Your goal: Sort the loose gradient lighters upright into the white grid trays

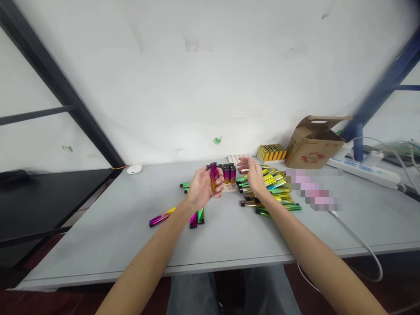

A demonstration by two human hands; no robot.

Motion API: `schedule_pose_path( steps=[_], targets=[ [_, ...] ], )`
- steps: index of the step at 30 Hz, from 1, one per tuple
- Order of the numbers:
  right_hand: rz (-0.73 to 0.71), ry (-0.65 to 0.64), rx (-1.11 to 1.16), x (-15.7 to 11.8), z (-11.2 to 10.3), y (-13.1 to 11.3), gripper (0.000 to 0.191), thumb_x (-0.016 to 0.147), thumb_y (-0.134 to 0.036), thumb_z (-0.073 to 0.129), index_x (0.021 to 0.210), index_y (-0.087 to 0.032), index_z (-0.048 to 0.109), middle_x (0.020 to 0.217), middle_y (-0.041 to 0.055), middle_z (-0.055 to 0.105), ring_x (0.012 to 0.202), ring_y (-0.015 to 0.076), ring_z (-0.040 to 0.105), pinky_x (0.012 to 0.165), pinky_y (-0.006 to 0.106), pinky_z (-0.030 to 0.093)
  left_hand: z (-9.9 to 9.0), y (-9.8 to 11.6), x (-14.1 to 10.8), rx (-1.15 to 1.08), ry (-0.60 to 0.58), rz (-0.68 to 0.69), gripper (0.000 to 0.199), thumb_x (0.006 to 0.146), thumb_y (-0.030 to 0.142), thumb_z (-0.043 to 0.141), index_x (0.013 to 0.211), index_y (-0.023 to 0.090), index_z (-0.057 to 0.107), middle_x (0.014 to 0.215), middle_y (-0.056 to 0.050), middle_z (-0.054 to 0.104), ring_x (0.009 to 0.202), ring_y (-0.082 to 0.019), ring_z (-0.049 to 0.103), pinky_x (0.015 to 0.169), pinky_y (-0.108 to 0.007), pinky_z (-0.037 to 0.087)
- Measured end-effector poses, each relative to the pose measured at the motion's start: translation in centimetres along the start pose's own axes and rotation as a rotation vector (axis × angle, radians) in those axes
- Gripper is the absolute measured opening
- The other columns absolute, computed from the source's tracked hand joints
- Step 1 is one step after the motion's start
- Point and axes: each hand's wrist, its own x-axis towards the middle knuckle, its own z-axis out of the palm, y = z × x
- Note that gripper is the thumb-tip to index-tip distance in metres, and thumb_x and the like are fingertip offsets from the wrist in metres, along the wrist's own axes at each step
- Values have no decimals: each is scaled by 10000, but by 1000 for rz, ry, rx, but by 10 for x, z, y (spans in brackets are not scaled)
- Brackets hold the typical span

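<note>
My left hand (202,186) is closed around a shiny purple-to-gold lighter (214,176), held upright over the middle of the table. Behind that hand, several purple lighters (229,175) with black tops stand in a pale holed tray (231,187). My right hand (252,173) is raised beside the tray, its fingers apart and nothing visible in them. Beneath and to the right of it lies a loose pile of green and gold lighters (278,181). Left of my left forearm rests a single purple and yellow lighter (162,217), and a green lighter (201,215) lies near my wrist.
A second tray filled with yellow lighters (272,153) stands by the wall, next to an open cardboard box (311,146). Another pale tray (239,159) is at the back. A power strip (364,170), a white cable (357,238) and a small white case (134,169) are on the table.
</note>
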Motion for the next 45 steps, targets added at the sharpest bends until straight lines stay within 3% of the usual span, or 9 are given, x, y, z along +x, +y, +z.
schedule_pose_path(
  steps=[3, 6, 9, 13, 17, 21, 29, 45],
  targets=[
    [-15, 2, -18, -1, 1, 0, 483, 892, -576, 326, 969, -192, 610, 868, 55, 638, 714, 152, 590, 614, 283, 468, 1, -6, 0, 79, -6, 33, 224, 867, 411, 510, 883, 188, 491, 758, -14, 531, 586, -120, 536, 487, -238, 429],
    [-24, -10, -33, -1, 1, 1, 471, 896, -562, 326, 973, -196, 612, 887, 56, 638, 724, 153, 589, 624, 285, 468, -2, -12, 3, 190, 35, 69, 271, 845, 439, 574, 848, 192, 462, 763, -24, 589, 535, -113, 538, 460, -232, 418],
    [-24, -17, -42, 0, 1, 3, 461, 902, -546, 323, 972, -196, 615, 889, 55, 638, 723, 153, 588, 622, 283, 464, -5, -16, 5, 178, 13, 44, 294, 860, 468, 543, 846, 178, 503, 633, 9, 531, 444, -70, 416, 426, -199, 343],
    [-37, -30, -56, -1, 2, 4, 469, 905, -546, 317, 968, -194, 620, 882, 56, 637, 718, 155, 583, 623, 287, 460, -4, -18, 7, 72, -49, -23, 449, 886, 560, 400, 831, 148, 571, 587, 9, 424, 525, -105, 440, 516, -230, 402],
    [-43, -37, -60, -3, 4, 3, 478, 905, -555, 316, 970, -191, 620, 881, 57, 634, 726, 158, 580, 622, 287, 452, 0, -23, 7, 28, -42, -91, 410, 881, 536, 406, 721, 171, 499, 616, 19, 351, 581, -126, 461, 582, -255, 438],
    [-42, -37, -56, -3, 5, 4, 493, 898, -574, 323, 965, -189, 623, 875, 59, 635, 723, 161, 578, 619, 289, 451, 2, -31, 8, 60, -21, -147, 344, 895, 464, 385, 701, 182, 425, 640, 25, 325, 539, -101, 384, 522, -212, 380],
    [-57, -35, -67, -5, 6, 3, 500, 905, -567, 318, 981, -181, 626, 901, 66, 637, 747, 159, 576, 635, 282, 444, 11, -36, 8, 173, 117, -97, 211, 878, 258, 317, 694, 183, 390, 625, 31, 288, 496, -88, 286, 453, -179, 275],
    [-46, -41, -67, -4, 6, 4, 502, 906, -565, 322, 988, -179, 631, 911, 70, 645, 747, 159, 584, 637, 281, 447, 6, -41, 11, 126, 75, -118, 264, 893, 389, 327, 730, 188, 377, 629, 41, 297, 490, -79, 309, 448, -171, 269]
  ],
)
